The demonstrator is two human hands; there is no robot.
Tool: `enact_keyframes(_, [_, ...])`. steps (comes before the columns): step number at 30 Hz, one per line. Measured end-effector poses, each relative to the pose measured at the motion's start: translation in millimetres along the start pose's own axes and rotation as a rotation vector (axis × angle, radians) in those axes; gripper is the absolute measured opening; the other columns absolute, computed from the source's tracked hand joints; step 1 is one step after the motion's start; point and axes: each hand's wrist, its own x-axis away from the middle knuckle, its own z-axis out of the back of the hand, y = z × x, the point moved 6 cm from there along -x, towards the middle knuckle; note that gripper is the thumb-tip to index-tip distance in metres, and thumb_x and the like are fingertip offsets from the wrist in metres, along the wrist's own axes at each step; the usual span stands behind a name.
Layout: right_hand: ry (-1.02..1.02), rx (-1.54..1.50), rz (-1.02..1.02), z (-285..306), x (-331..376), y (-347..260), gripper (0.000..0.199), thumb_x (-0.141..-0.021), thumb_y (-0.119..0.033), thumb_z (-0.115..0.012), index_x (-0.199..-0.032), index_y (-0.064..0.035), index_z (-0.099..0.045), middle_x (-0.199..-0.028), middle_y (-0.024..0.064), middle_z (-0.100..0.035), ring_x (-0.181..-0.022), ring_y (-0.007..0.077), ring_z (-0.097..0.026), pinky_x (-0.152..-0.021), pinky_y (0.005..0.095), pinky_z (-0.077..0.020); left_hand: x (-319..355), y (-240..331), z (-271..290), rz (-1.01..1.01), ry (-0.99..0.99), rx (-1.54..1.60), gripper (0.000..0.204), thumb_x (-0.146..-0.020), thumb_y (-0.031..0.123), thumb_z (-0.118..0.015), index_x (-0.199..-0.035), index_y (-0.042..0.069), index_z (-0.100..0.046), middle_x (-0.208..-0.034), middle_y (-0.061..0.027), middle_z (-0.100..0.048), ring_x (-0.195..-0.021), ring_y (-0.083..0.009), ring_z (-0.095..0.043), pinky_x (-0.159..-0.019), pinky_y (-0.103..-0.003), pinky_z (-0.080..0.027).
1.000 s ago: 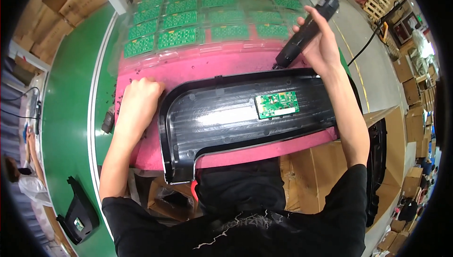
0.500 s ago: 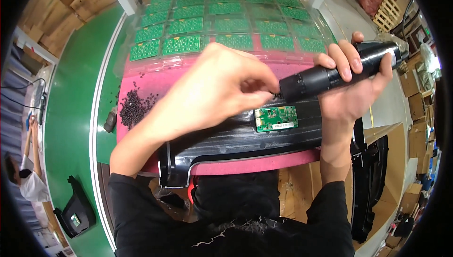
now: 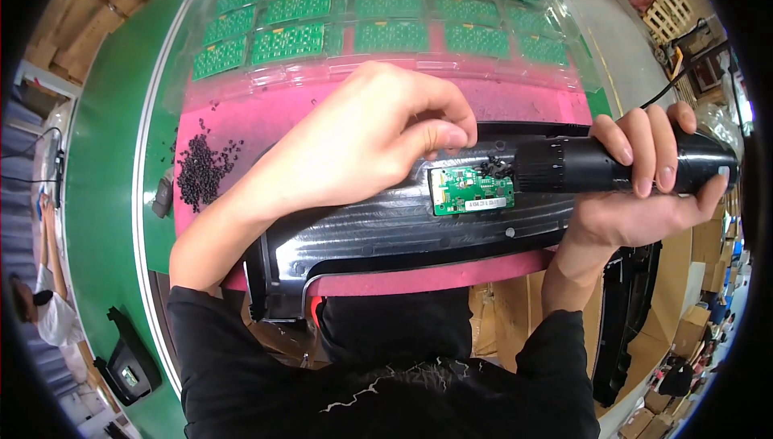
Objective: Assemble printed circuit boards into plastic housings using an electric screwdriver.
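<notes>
My right hand point(image 3: 644, 173) is wrapped round a black electric screwdriver point(image 3: 564, 163), held nearly level with its front end pointing left. Small black screws point(image 3: 495, 167) cluster at that front end, above the upper right of a green circuit board point(image 3: 463, 191). The board lies on a long glossy black plastic panel point(image 3: 362, 238). Left of the screwdriver's tip, and apart from it, is my left hand point(image 3: 386, 133). Its thumb and fingers are curled together over the panel; whatever they may pinch is too small to make out.
Loose black screws point(image 3: 201, 173) lie heaped on the pink mat point(image 3: 322, 97) at left. Clear trays of green circuit boards point(image 3: 290, 43) fill the far side. Another black panel point(image 3: 127, 358) rests at lower left. A carton point(image 3: 664, 294) with black parts stands at right. Someone works at far left.
The screwdriver has swung from tilted to nearly level and shifted right with my right hand. My left fingers have come away from its tip, leaving the screw cluster in view.
</notes>
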Motion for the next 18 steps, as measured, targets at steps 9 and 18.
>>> enact_keyframes(9, [-0.037,0.065,0.009,-1,4,1,0.042,-0.078,-0.042,-0.064,-0.099,-0.0099,-0.047,-0.061,-0.0065,-0.045,-0.051,0.0053,-0.043,-0.064,0.0259,-0.0395,5,8,-19,-0.382,-0.073,-0.410,0.013,-0.081,0.005,-0.066,-0.088,-0.002,-0.057,-0.080,-0.0130,-0.060,-0.076,-0.0319,-0.061,-0.066,-0.037,-0.048])
enact_keyframes(18, [-0.061,0.100,-0.008,-6,8,8,0.049,-0.075,-0.049,-0.066,-0.098,-0.0107,-0.048,-0.060,-0.0068,-0.046,-0.049,0.0064,-0.044,-0.062,0.0262,-0.0380,5,6,-26,-0.414,-0.041,-0.468,0.016,-0.078,0.001,-0.067,-0.091,-0.002,-0.058,-0.081,-0.0127,-0.058,-0.072,-0.0308,-0.061,-0.062,-0.037,-0.048])
